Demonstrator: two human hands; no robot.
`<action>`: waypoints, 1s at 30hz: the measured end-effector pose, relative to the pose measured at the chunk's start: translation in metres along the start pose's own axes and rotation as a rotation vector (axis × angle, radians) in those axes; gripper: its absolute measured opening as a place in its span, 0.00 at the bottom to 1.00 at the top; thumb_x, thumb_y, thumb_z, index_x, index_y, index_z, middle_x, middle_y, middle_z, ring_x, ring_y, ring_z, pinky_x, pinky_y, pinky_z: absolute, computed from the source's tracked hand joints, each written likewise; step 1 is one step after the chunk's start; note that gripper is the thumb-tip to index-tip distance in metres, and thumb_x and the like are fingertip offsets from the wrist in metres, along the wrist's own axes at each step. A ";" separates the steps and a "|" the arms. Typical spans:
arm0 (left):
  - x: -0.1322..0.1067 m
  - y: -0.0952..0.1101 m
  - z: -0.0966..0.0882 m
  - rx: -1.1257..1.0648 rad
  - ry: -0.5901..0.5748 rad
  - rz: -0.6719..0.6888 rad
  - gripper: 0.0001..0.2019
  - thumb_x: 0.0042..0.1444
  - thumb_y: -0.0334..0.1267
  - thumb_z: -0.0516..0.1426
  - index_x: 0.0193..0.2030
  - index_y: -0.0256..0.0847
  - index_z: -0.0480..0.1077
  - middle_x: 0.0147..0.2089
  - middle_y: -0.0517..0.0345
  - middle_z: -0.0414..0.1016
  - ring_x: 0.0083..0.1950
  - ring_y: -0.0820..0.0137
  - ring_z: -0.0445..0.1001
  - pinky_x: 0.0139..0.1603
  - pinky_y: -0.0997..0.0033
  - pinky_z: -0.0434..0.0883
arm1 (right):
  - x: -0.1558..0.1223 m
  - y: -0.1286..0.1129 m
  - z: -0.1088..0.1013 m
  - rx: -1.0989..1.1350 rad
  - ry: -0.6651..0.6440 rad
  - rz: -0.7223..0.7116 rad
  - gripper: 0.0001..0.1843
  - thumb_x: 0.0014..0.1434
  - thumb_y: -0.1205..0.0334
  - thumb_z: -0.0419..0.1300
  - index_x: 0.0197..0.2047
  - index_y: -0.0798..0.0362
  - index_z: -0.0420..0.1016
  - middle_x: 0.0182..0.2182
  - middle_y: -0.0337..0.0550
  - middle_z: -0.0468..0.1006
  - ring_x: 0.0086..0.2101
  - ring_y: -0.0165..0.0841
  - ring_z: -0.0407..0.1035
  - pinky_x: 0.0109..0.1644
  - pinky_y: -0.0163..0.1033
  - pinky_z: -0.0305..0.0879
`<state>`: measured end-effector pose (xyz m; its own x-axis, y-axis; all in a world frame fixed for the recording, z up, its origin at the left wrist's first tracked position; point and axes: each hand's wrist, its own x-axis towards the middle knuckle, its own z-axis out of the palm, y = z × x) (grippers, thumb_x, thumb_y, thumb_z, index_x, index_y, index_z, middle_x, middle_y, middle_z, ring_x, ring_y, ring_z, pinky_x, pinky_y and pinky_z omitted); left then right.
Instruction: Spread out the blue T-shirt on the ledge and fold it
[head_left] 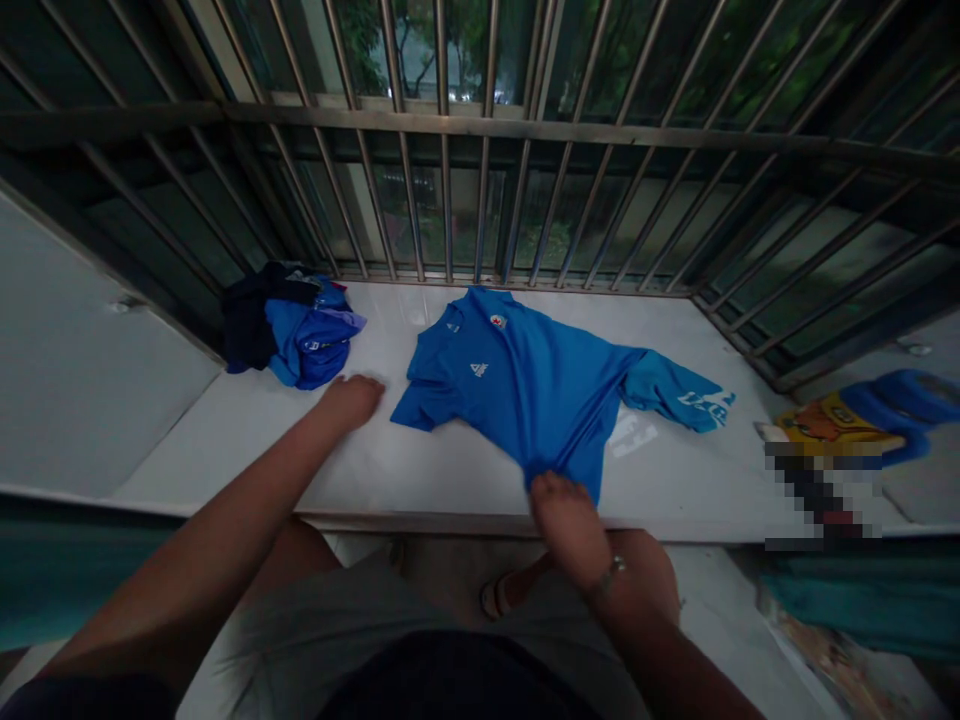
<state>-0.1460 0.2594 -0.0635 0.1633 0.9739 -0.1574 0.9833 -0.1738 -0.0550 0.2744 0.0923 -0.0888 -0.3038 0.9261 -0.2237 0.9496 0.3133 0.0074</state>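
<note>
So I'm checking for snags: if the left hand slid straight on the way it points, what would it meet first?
Probably the pile of dark and blue clothes just beyond the left hand; the white ledge between them looks bare, though depth is unclear.

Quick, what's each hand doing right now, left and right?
Left hand: holding nothing, resting knuckles-down on the ledge beside the shirt.
Right hand: closed, pinching the shirt's bottom hem.

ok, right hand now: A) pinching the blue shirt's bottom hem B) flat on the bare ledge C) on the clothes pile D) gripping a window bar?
A: the right hand pinches the hem of the blue shirt at the ledge's near edge.
</note>
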 end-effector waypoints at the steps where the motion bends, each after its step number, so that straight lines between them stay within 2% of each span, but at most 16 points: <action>1: 0.000 -0.009 -0.008 0.039 -0.010 -0.090 0.14 0.67 0.29 0.56 0.49 0.36 0.85 0.56 0.31 0.87 0.64 0.39 0.83 0.68 0.31 0.75 | -0.013 -0.029 0.003 0.074 -0.054 -0.161 0.11 0.75 0.73 0.58 0.52 0.55 0.82 0.49 0.55 0.86 0.47 0.44 0.82 0.51 0.46 0.71; 3: -0.006 -0.015 -0.020 0.083 -0.005 -0.171 0.16 0.69 0.31 0.55 0.52 0.32 0.84 0.58 0.26 0.85 0.64 0.34 0.82 0.64 0.29 0.76 | -0.036 -0.080 0.007 0.256 -0.135 -0.568 0.05 0.75 0.62 0.65 0.51 0.52 0.82 0.49 0.48 0.87 0.47 0.41 0.81 0.49 0.42 0.72; 4: -0.012 -0.011 -0.022 0.077 0.018 -0.162 0.17 0.71 0.34 0.54 0.55 0.33 0.83 0.60 0.27 0.84 0.65 0.36 0.82 0.64 0.32 0.78 | -0.044 -0.100 0.006 0.350 -0.126 -0.719 0.12 0.75 0.54 0.68 0.55 0.50 0.81 0.52 0.46 0.87 0.49 0.40 0.81 0.50 0.41 0.72; 6: -0.029 0.010 -0.016 0.021 0.083 -0.069 0.20 0.76 0.38 0.51 0.62 0.37 0.82 0.65 0.34 0.84 0.66 0.44 0.82 0.66 0.43 0.79 | -0.049 -0.120 -0.001 0.467 -0.058 -0.846 0.18 0.77 0.45 0.67 0.60 0.49 0.80 0.53 0.43 0.87 0.52 0.39 0.80 0.54 0.42 0.73; 8: -0.052 0.042 0.001 -0.068 0.149 0.053 0.21 0.78 0.41 0.51 0.65 0.40 0.81 0.68 0.39 0.83 0.68 0.48 0.82 0.71 0.47 0.78 | -0.037 -0.114 -0.010 0.509 0.051 -0.776 0.15 0.79 0.49 0.65 0.60 0.48 0.81 0.55 0.44 0.87 0.56 0.39 0.79 0.62 0.44 0.72; 10: -0.076 0.076 0.026 -0.128 0.185 0.093 0.22 0.78 0.44 0.52 0.68 0.40 0.80 0.72 0.38 0.81 0.73 0.46 0.79 0.75 0.42 0.75 | -0.012 -0.090 -0.012 0.485 0.170 -0.600 0.13 0.79 0.56 0.64 0.62 0.48 0.82 0.60 0.47 0.86 0.62 0.42 0.76 0.71 0.49 0.68; 12: -0.095 0.103 0.053 -0.174 0.184 0.106 0.23 0.78 0.44 0.54 0.72 0.41 0.78 0.77 0.38 0.76 0.77 0.44 0.76 0.78 0.36 0.72 | 0.017 -0.058 -0.005 0.391 0.274 -0.387 0.19 0.78 0.59 0.64 0.69 0.48 0.81 0.71 0.53 0.79 0.71 0.50 0.70 0.78 0.61 0.62; 14: -0.107 0.119 0.077 -0.213 0.194 0.103 0.25 0.77 0.43 0.56 0.76 0.42 0.75 0.82 0.39 0.70 0.81 0.42 0.71 0.81 0.31 0.68 | 0.041 -0.026 0.010 0.272 0.312 -0.201 0.27 0.77 0.58 0.64 0.76 0.49 0.76 0.79 0.58 0.70 0.77 0.59 0.63 0.80 0.72 0.57; 16: -0.113 0.123 0.094 -0.249 0.218 0.100 0.27 0.77 0.45 0.57 0.79 0.44 0.72 0.85 0.41 0.64 0.84 0.43 0.66 0.84 0.29 0.64 | 0.052 0.000 0.028 0.194 0.318 -0.083 0.31 0.78 0.55 0.63 0.79 0.50 0.73 0.80 0.59 0.68 0.77 0.61 0.63 0.79 0.75 0.59; 19: -0.117 0.109 0.104 -0.289 0.232 0.111 0.29 0.78 0.49 0.56 0.82 0.47 0.69 0.87 0.45 0.62 0.86 0.46 0.63 0.86 0.29 0.61 | 0.045 0.022 0.052 0.150 0.366 -0.064 0.30 0.80 0.53 0.59 0.80 0.50 0.72 0.79 0.56 0.71 0.75 0.56 0.67 0.78 0.68 0.64; 22: -0.118 0.080 0.101 -0.298 0.205 0.081 0.30 0.79 0.52 0.54 0.82 0.47 0.68 0.87 0.46 0.61 0.87 0.46 0.63 0.85 0.28 0.61 | 0.019 0.024 0.063 0.119 0.415 -0.078 0.30 0.82 0.51 0.56 0.80 0.51 0.72 0.77 0.55 0.74 0.73 0.53 0.71 0.75 0.60 0.68; 27: -0.113 0.020 0.087 -0.253 0.151 -0.115 0.29 0.80 0.52 0.50 0.79 0.44 0.72 0.85 0.42 0.65 0.85 0.42 0.66 0.82 0.21 0.63 | -0.020 0.007 0.054 0.061 0.323 -0.018 0.28 0.81 0.52 0.57 0.78 0.48 0.74 0.73 0.56 0.79 0.65 0.53 0.77 0.63 0.56 0.77; 30: -0.110 0.003 0.078 -0.204 0.137 -0.202 0.28 0.78 0.51 0.51 0.76 0.42 0.75 0.83 0.38 0.69 0.82 0.38 0.68 0.78 0.18 0.66 | -0.029 0.011 0.040 0.085 0.244 0.024 0.20 0.82 0.52 0.55 0.65 0.47 0.84 0.61 0.54 0.87 0.55 0.48 0.83 0.56 0.50 0.78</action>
<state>-0.1677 0.1406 -0.1236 -0.0414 0.9987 -0.0287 0.9905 0.0448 0.1297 0.2968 0.0611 -0.1212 -0.2813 0.9595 0.0177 0.9566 0.2818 -0.0740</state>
